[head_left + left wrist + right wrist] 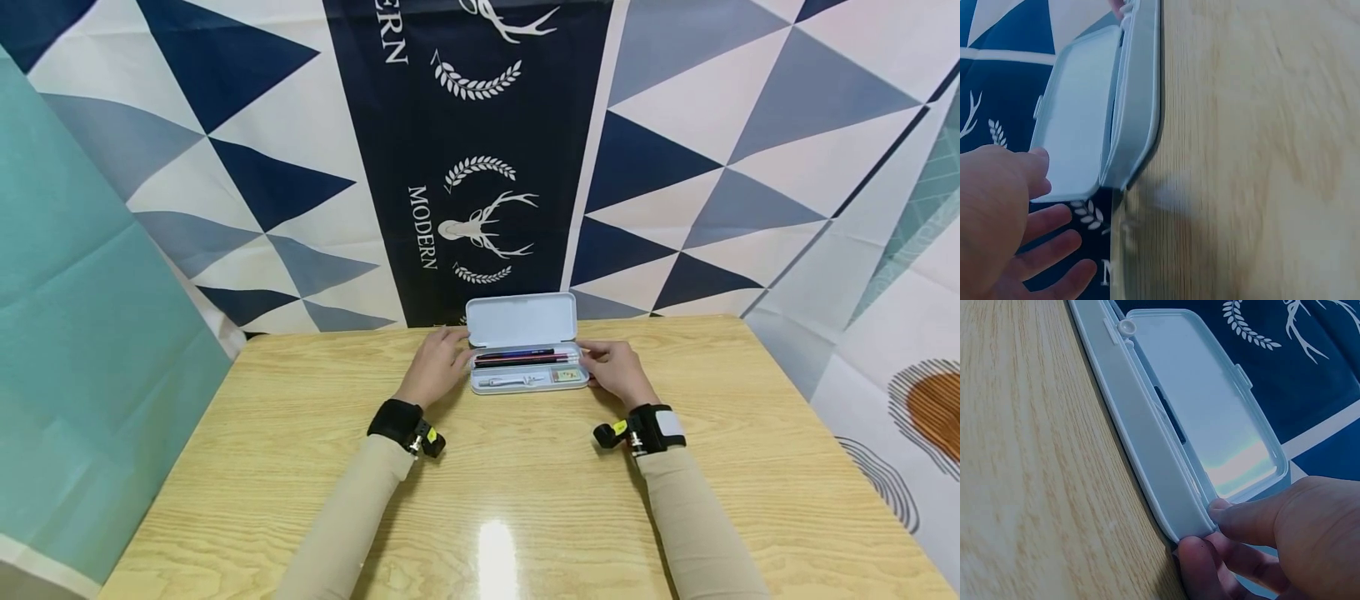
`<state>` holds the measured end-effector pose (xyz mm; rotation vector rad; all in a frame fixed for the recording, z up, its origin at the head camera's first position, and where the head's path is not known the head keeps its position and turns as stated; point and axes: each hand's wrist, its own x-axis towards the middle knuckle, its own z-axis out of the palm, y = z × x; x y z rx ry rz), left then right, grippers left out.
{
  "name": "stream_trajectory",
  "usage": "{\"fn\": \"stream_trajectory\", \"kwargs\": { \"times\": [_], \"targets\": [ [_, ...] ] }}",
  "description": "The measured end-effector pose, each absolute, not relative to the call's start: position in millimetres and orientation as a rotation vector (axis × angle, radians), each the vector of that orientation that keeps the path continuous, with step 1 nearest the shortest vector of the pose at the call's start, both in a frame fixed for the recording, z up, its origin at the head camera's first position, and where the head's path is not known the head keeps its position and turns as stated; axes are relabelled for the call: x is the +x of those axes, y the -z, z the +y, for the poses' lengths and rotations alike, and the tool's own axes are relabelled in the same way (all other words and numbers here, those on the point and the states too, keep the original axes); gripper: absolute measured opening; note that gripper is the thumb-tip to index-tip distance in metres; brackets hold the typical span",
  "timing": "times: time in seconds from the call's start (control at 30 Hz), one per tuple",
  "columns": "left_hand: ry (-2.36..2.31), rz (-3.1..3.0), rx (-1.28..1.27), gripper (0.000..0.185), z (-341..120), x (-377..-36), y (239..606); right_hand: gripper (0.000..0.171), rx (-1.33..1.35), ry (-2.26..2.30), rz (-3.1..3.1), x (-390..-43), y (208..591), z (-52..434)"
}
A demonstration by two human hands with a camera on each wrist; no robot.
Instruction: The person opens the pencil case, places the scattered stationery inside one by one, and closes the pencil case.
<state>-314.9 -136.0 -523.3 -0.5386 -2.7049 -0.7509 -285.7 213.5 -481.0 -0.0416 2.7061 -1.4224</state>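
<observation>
A pale blue pencil case (542, 389) sits on the table near its back edge, its lid (522, 320) raised toward the wall. Several pencils or pens (517, 359) lie lengthwise in it. In front of them are a white compass-like tool (512, 381) and a small yellow eraser-like block (567, 375). My left hand (437, 367) is at the case's left end; in the left wrist view its fingers are loosely spread, thumb near the lid's corner. The right hand (619, 372) pinches the right end of the case between thumb and fingers, as the right wrist view shows.
The wooden table (540, 475) stretches in front of the case. A patterned cloth backdrop (480, 125) rises right behind the table's back edge, with a teal sheet (82, 317) at the left side and a patterned cloth (885, 333) at the right.
</observation>
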Motion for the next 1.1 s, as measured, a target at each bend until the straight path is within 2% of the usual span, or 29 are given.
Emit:
{"fn": "stream_trajectory", "kwargs": {
  "times": [0.13,0.3,0.43,0.73,1.1],
  "targets": [
    [0.886,-2.773,-0.503,0.058,-140.7,-304.8,516.6,0.044,-0.022,1.426,2.707,-287.0,482.5,213.7],
    [1.148,-2.903,-0.416,0.103,-140.8,-299.4,521.3,0.044,-0.014,1.422,2.710,-288.0,483.3,213.6],
    [1.326,-2.849,-0.434,0.121,-137.9,-306.9,535.5,0.044,-0.009,1.421,2.713,-288.2,482.8,213.8],
    [1.310,-2.870,-0.307,0.109,-112.2,-264.0,494.3,0.044,-0.001,1.435,2.706,-287.6,483.0,213.7],
    [1.172,-2.918,-0.301,0.099,-111.1,-260.5,501.3,0.043,-0.020,1.437,2.717,-286.6,483.0,213.5]
  ]
}}
